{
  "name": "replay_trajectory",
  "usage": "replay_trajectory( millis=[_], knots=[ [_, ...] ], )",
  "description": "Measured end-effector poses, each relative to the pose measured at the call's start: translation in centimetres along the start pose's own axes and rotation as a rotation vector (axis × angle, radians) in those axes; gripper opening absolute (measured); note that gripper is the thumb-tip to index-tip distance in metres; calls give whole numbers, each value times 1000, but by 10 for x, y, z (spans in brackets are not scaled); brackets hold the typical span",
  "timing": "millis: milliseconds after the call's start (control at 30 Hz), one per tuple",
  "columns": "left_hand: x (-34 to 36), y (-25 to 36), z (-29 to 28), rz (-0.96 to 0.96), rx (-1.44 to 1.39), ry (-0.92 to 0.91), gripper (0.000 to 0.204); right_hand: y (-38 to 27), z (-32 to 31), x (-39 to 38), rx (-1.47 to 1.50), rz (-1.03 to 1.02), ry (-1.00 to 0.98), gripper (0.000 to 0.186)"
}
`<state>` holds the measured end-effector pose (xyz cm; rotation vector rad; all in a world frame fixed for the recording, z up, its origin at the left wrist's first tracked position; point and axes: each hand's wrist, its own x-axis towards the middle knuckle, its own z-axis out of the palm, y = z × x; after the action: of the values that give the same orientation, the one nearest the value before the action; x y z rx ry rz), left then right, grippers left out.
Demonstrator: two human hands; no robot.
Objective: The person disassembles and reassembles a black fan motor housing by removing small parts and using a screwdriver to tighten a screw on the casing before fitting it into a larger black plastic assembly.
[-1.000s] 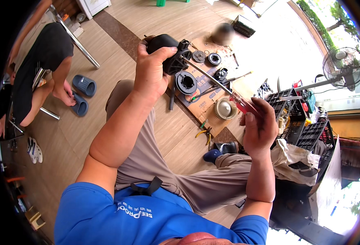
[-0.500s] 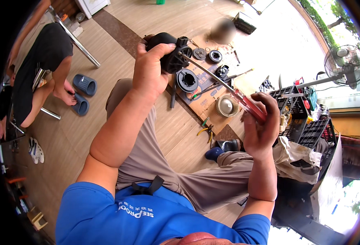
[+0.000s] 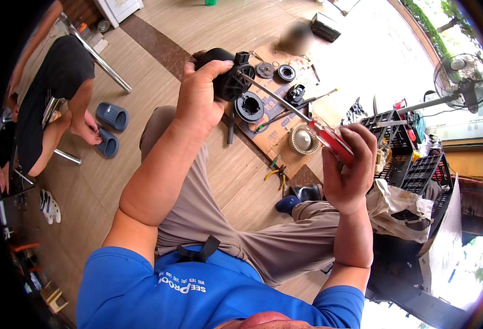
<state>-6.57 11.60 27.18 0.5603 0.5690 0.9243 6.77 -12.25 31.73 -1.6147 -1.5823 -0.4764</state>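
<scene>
My left hand grips a black round motor housing with a ribbed end and a small square connector on top, holding it up above the floor. My right hand is closed around the red handle of a screwdriver. The long metal shaft points up and left, and its tip meets the ribbed end of the housing. Whether the tip sits in a screw is too small to tell. Below, on a cardboard sheet, lie a black ring-shaped part and a pale finned blower wheel.
Smaller round parts and yellow-handled pliers lie beyond my knees. At right stand black crates and a fan. On the left a person sits near blue slippers.
The screwdriver stays against the housing while the fingers of my right hand have closed further around its handle. At left, the seated person's foot has shifted slightly toward the slippers.
</scene>
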Motion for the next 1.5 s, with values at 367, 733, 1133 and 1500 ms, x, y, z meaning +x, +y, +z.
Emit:
replay_trajectory(
  millis=[367, 733, 1133, 1500],
  knots=[
    [22, -11, -23, -56, 122, -46, 29, 0, -2, -2, -17, 63, -73, 44],
    [25, -5, -29, -148, 123, -87, 24, 4, -2, -2, 62, 121, -47, 39],
    [6, -12, -8, -98, -5, -204, 17, 8, -2, -7, 134, 211, 85, 33],
    [8, -9, -8, -151, 24, -214, 22, 12, 4, -12, 318, 308, 86, 34]
  ],
)
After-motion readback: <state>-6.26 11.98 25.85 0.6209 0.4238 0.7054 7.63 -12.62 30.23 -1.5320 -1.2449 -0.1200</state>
